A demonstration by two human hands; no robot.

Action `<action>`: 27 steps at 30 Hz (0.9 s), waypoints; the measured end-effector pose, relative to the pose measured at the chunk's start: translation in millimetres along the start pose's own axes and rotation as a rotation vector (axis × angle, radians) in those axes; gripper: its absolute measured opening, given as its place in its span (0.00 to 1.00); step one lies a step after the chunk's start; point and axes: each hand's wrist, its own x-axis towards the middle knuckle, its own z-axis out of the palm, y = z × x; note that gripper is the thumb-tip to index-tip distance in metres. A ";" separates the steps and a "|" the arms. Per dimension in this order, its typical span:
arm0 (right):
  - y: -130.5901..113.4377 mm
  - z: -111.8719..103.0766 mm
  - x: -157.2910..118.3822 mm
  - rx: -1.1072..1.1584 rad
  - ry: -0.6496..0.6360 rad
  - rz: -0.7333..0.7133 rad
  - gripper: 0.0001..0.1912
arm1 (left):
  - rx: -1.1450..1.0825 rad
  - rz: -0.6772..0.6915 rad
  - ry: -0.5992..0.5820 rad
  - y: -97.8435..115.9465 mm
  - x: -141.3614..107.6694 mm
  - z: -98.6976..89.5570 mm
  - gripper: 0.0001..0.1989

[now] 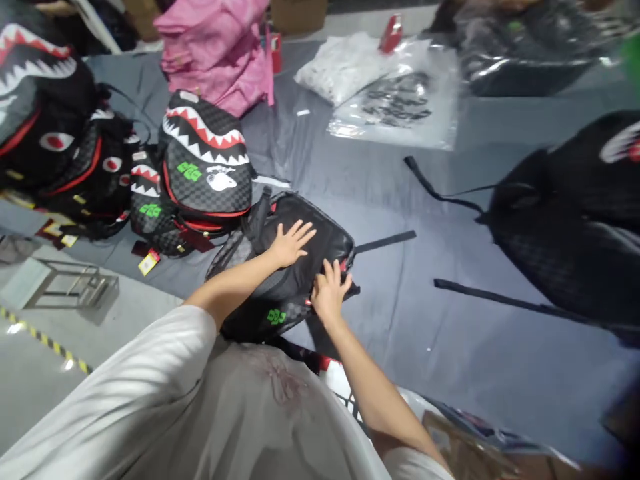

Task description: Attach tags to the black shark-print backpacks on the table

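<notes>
A black checkered backpack [327, 230] lies on its front or back on the grey-covered table, close to my body, with a green mark on its near side. My left hand [291, 245] rests flat on its smooth black panel, fingers spread. At the bag's right side, my right hand [330, 293] has its fingers bent around the edge, beside a bit of red trim. Exactly what lies under those fingers is hidden. A black strap [385, 241] sticks out to the right from the bag.
Shark-mouth backpacks [207, 160] with tags stand to the left. A pink backpack [215, 50] sits behind them. Clear plastic packages [395, 100] lie at the back of the table [400, 360]. Another black backpack [560, 220] with loose straps is at the right. A small stool [60, 283] stands on the floor.
</notes>
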 end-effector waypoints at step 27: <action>-12.7 14.5 18.9 -0.127 0.280 0.392 0.18 | -0.589 -1.024 0.119 -136.8 -386.7 94.5 0.17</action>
